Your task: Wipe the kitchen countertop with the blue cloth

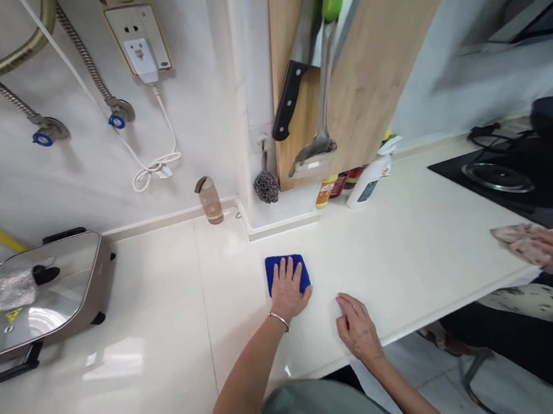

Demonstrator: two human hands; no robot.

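Observation:
Under my left hand (287, 291) a dark blue cloth (273, 269) lies flat on the white countertop (236, 286). The fingers of that hand are spread on the cloth, and a bracelet circles its wrist. My right hand (358, 328) rests near the counter's front edge, to the right of the cloth and apart from it. Its fingers are curled together, and what they hold, if anything, is hidden.
Another person's hand holds a patterned rag (518, 244) at the right, beside a black cooktop (546, 184). An electric pan (104, 255) stands at the left. A small bottle (211, 201) and a white spray bottle (367, 184) stand near the wall. A knife (288, 101) hangs above.

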